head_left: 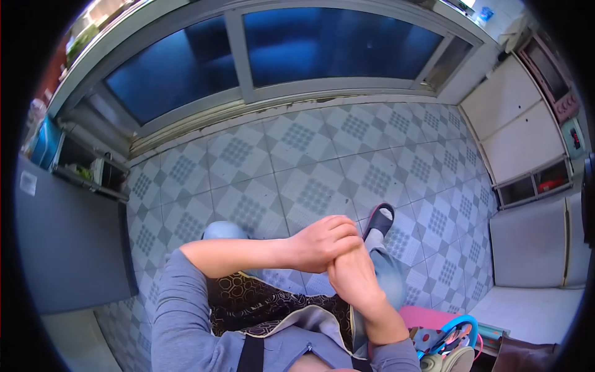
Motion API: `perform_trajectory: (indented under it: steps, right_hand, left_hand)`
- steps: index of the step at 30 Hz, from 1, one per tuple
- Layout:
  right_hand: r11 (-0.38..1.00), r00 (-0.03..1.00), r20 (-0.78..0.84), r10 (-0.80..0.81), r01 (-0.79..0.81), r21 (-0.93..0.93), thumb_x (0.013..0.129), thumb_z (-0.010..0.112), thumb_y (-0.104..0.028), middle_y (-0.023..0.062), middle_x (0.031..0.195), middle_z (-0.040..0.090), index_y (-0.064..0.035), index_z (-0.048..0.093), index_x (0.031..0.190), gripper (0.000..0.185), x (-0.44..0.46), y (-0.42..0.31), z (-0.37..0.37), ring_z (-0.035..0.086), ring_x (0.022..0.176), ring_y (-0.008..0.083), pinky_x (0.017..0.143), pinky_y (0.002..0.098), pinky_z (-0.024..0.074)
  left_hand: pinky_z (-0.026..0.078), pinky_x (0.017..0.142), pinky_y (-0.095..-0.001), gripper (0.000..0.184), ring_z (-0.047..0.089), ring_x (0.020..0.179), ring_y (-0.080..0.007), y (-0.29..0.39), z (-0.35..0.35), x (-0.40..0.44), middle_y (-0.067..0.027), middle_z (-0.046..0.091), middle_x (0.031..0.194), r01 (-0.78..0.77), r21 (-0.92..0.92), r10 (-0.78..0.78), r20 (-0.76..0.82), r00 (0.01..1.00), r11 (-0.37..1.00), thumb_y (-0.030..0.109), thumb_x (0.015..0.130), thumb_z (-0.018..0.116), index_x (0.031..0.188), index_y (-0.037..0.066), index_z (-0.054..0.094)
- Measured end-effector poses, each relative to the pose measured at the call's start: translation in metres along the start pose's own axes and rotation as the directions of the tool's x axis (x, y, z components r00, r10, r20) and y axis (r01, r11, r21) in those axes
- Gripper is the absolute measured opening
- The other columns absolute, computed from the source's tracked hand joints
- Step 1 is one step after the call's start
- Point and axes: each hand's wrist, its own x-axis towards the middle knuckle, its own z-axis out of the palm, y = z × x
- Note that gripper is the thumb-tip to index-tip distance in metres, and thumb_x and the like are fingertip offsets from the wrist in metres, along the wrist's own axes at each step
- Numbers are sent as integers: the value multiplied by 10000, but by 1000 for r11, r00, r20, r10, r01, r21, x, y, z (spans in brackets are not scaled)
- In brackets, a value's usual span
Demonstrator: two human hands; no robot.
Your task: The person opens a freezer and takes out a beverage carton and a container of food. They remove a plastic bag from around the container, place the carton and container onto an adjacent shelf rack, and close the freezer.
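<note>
In the head view, my left hand [324, 243] reaches across in front of my body, its fingers closed over the other hand. Beneath and beside it is my right hand [354, 276], bent at the wrist, with its fingers mostly hidden. The two hands touch above my lap. I cannot make out any object between them. A dark patterned apron [273, 307] lies over my lap below the forearms. One foot in a dark slipper [379, 222] rests on the tiled floor just beyond the hands.
Sliding window panels [341, 46] span the far side above the tiled floor [304, 167]. A grey cabinet [68, 242] stands at left. White cupboards [517, 124] and a pink oven [564, 105] are at right. A blue-handled basket [474, 325] sits at lower right.
</note>
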Motion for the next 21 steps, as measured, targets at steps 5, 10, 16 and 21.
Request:
perform_trajectory:
  steps: [5,10,16,21]
  right_hand:
    - [989,994,92,-66,78,-124,756,561,-141,230,823,576,59,569,826,213,48,25,-8,533,777,409,716,460,441]
    - [986,986,16,-167,166,13,739,539,-147,192,848,614,21,612,813,197,115,67,11,590,824,349,724,446,481]
    - [995,980,179,-83,92,-42,778,503,-184,232,838,599,30,585,838,237,150,90,-6,574,821,386,742,452,472]
    - [986,979,194,-63,91,-138,755,542,-184,197,899,627,-15,644,857,223,154,101,-52,604,885,320,764,422,485]
  left_hand:
    - [427,881,-423,439,522,1013,-326,-50,-7,15,-156,544,1022,-5,29,5,-24,1000,1000,99,618,616,1037,3,525]
    - [437,871,-405,456,522,1004,-330,-92,-45,44,-162,543,1020,13,157,-27,84,996,987,82,600,617,1039,3,523]
    - [422,855,-393,463,505,1009,-316,-117,-47,76,-145,539,975,-23,328,-67,261,963,945,45,573,617,1025,5,522]
    - [339,990,-430,556,383,1183,-371,-89,-36,107,-184,459,1192,78,396,-98,32,995,915,18,589,599,1132,5,481]
